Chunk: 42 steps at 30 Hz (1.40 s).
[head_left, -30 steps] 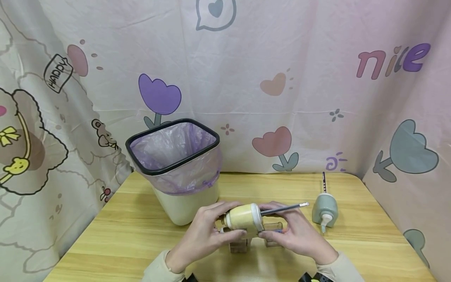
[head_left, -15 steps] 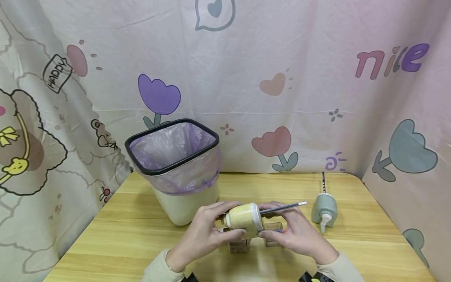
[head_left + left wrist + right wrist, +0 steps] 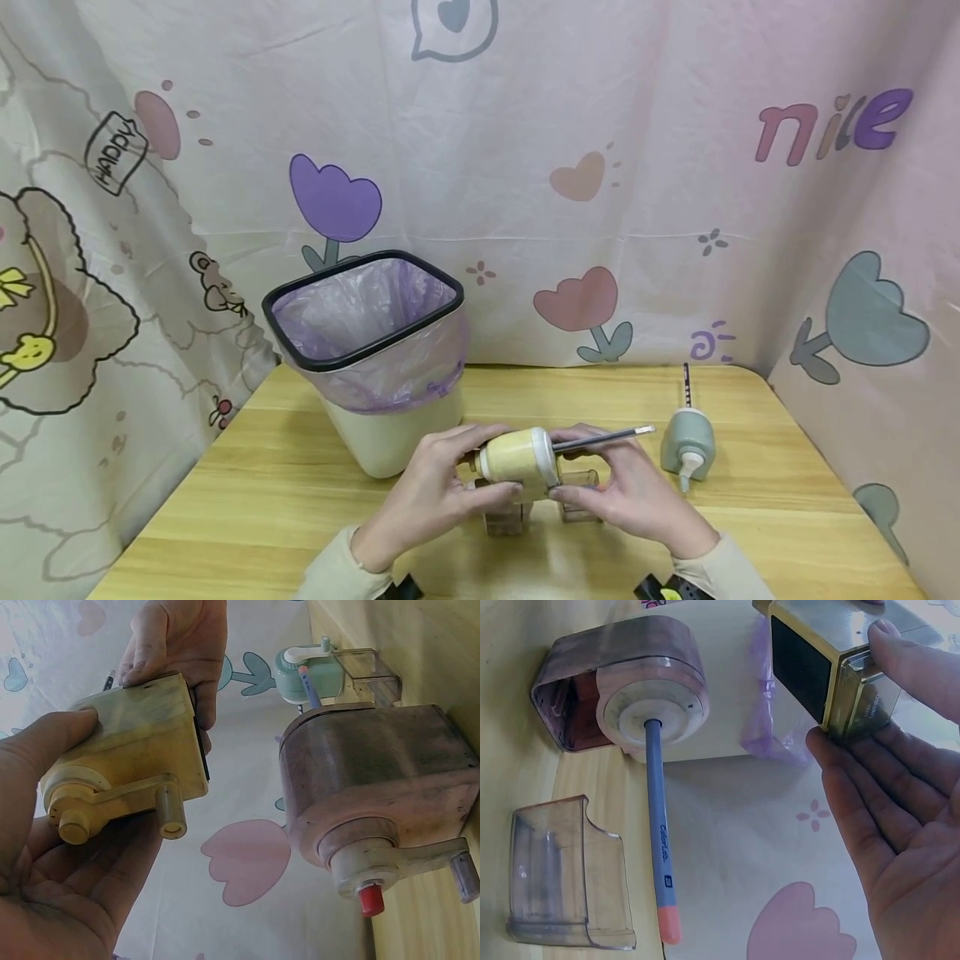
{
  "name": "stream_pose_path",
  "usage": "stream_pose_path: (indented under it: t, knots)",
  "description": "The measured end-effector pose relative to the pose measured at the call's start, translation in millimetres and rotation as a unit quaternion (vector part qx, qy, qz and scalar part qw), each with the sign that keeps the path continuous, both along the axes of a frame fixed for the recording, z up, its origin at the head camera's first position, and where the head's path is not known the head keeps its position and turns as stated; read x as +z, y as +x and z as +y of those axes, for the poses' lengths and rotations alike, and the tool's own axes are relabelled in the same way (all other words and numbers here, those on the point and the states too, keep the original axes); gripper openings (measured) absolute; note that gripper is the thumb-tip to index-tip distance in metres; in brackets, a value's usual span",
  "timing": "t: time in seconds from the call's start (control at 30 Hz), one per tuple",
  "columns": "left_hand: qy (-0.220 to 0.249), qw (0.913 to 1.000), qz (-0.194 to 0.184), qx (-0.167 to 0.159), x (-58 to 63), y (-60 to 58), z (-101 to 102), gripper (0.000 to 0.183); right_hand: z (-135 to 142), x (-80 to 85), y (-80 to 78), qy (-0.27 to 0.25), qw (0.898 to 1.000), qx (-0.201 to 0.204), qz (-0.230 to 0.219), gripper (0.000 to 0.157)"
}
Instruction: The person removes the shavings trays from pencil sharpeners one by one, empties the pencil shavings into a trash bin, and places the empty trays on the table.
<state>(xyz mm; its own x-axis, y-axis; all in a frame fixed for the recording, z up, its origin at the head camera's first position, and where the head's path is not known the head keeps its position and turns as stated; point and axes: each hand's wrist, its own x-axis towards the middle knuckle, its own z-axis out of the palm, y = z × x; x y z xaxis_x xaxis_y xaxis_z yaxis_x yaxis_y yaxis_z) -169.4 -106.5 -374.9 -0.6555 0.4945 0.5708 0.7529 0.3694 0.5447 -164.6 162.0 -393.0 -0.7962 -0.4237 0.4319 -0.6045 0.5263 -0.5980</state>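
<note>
A yellow hand-crank pencil sharpener (image 3: 513, 454) is held up over the table between both hands, with a dark pencil (image 3: 603, 439) sticking out of its front. My left hand (image 3: 438, 487) grips its crank end, thumb on one side and fingers beneath. At the other end my right hand (image 3: 630, 496) pinches the sharpener's drawer (image 3: 866, 697) between thumb and fingers. Below the hands stands a pinkish-brown sharpener (image 3: 367, 765) with a blue pencil (image 3: 658, 825) in it and its drawer slot open. A clear drawer (image 3: 555, 877) sits beside it on the table.
A white bin (image 3: 393, 433) with a black rim and purple liner stands at the back left. Towards the right is a green sharpener (image 3: 688, 442) holding a patterned pencil (image 3: 687, 387). A printed curtain (image 3: 480, 167) surrounds the wooden table (image 3: 225, 517).
The head view shifts very slightly. Both hands keep their hold on the yellow pencil sharpener, with no visible movement between them.
</note>
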Motion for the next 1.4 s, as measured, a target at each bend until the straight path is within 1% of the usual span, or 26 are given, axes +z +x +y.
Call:
stream_pose_path:
  t: [0.1, 0.2, 0.33, 0.4, 0.53, 0.67, 0.83, 1.07, 1.23, 1.4]
  knots:
    - [0.000, 0.9999, -0.010, -0.006, 2.2, -2.8, 1, 0.049, 2, 1.8, -1.4, 0.016, 1.000, -0.018, 0.010, 0.050]
    - [0.002, 0.9997, -0.019, -0.013, 4.8, -6.5, 3, 0.048, 3, 2.9, -3.5, 0.021, 0.999, -0.023, 0.013, 0.051]
    - [-0.004, 0.9996, -0.019, -0.020, 8.9, -13.3, 7, 0.047, 7, 3.2, -5.0, 0.012, 0.999, -0.025, 0.018, 0.052]
    - [-0.012, 0.9996, -0.019, -0.019, 10.9, -17.0, 9, 0.047, 9, 2.7, -5.6, 0.008, 0.999, -0.027, 0.017, 0.052]
    - [-0.024, 0.9989, -0.037, -0.019, 13.4, -23.0, 13, 0.046, 12, 0.2, -8.1, 0.009, 0.999, -0.035, 0.018, 0.052]
    - [-0.034, 0.9982, -0.048, -0.012, 15.3, -26.2, 15, 0.047, 15, -2.3, -11.2, 0.012, 0.999, -0.041, 0.012, 0.051]
    - [-0.053, 0.9977, -0.043, -0.002, 17.3, -28.8, 17, 0.048, 16, -4.6, -14.2, 0.012, 0.999, -0.051, 0.005, 0.051]
    - [-0.070, 0.9968, -0.036, -0.007, 19.9, -34.7, 20, 0.050, 18, -6.3, -16.7, 0.002, 0.999, -0.049, 0.000, 0.050]
    - [-0.081, 0.9961, -0.034, -0.004, 21.1, -40.0, 21, 0.050, 22, -7.8, -18.5, -0.008, 0.999, -0.049, -0.017, 0.048]
    - [-0.092, 0.9946, -0.049, -0.006, 20.9, -44.7, 23, 0.052, 24, -9.9, -20.1, -0.007, 0.998, -0.054, -0.033, 0.049]
